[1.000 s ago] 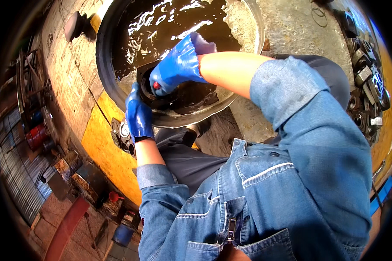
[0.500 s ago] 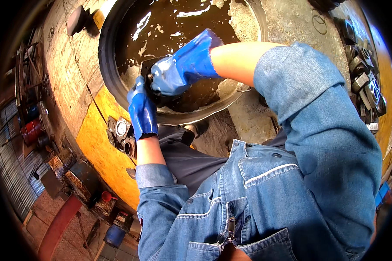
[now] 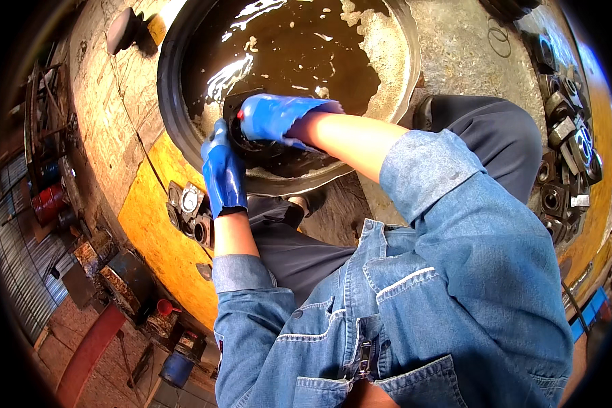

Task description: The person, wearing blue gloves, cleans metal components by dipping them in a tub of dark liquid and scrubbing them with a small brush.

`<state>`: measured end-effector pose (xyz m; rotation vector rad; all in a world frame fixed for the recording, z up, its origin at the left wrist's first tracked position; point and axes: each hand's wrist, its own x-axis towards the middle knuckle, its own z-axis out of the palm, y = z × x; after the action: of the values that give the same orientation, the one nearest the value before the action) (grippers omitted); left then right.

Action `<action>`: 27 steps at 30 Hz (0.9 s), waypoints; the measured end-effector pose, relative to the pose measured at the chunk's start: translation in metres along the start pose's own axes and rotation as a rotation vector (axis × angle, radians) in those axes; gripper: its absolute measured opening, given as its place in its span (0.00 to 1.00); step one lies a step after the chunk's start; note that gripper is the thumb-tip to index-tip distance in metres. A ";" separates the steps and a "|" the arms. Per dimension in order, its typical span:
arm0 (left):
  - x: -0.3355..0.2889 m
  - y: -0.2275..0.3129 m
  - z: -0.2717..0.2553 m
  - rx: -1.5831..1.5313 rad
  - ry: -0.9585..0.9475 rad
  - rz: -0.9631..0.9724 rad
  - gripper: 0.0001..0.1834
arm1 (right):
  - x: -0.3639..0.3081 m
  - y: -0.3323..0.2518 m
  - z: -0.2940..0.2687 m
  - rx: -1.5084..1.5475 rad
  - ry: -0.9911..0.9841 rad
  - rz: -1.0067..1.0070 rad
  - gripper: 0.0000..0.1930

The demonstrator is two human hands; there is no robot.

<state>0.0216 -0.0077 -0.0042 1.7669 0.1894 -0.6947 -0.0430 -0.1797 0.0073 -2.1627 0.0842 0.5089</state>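
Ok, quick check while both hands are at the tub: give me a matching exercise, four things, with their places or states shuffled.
Things:
1. Left hand
2. Right hand
3. Tub
4. Larger heap of metal parts

Places or states:
A. Holds brown liquid with pale foam along one side
B. At the far right of the view
C. In a blue glove, at the tub's near-left rim
D. In a blue glove, inside the rim, over a dark part

Pairs: 1-C, 2-D, 3-A, 4-B
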 end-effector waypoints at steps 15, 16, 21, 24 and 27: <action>-0.026 0.025 0.018 0.409 0.031 0.051 0.21 | 0.027 0.062 0.116 0.801 0.683 -0.122 0.31; -0.025 0.023 0.015 0.449 0.015 0.083 0.21 | 0.029 0.065 0.116 0.763 0.682 -0.164 0.32; -0.028 0.021 0.002 0.413 0.014 0.082 0.21 | -0.038 0.023 0.000 -0.142 0.329 -0.087 0.16; -0.023 0.027 0.023 0.288 -0.020 0.023 0.23 | 0.019 0.058 0.002 -0.484 0.218 -0.234 0.17; -0.015 0.009 -0.007 0.291 -0.050 0.062 0.25 | -0.032 -0.027 -0.053 -0.021 -0.046 0.070 0.19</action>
<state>0.0167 -0.0010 0.0125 2.0198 -0.0024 -0.7495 -0.0483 -0.2087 0.0680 -2.1736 0.1307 0.6016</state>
